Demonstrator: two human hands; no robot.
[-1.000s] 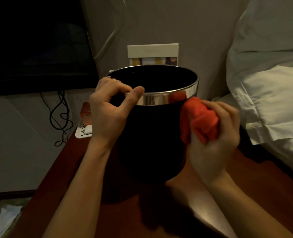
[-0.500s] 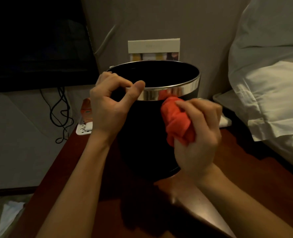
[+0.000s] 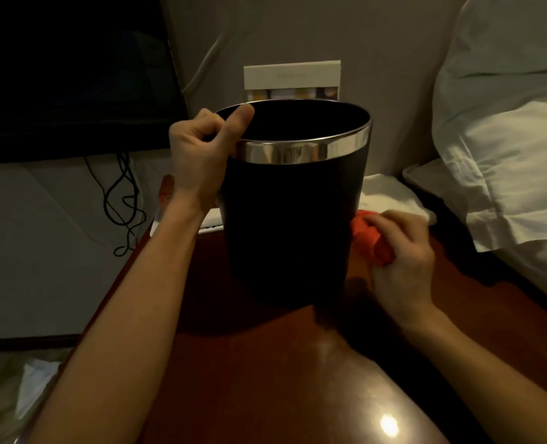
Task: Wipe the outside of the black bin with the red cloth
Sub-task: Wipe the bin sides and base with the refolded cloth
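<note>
A black bin with a shiny metal rim band stands on a dark red-brown table, tipped slightly toward me. My left hand grips the rim at its left side, thumb over the top edge and fingers curled. My right hand holds a bunched red cloth low against the bin's right side, near the base. Part of the cloth is hidden under my fingers.
A card stand leans against the wall behind the bin. White pillows lie at the right, a white towel beside the bin. A dark screen and hanging cables are at the left. An orange box sits behind my left wrist.
My right hand has carried the red cloth from just under the metal rim down to the lower right side of the bin. My left thumb has shifted up over the rim's edge.
</note>
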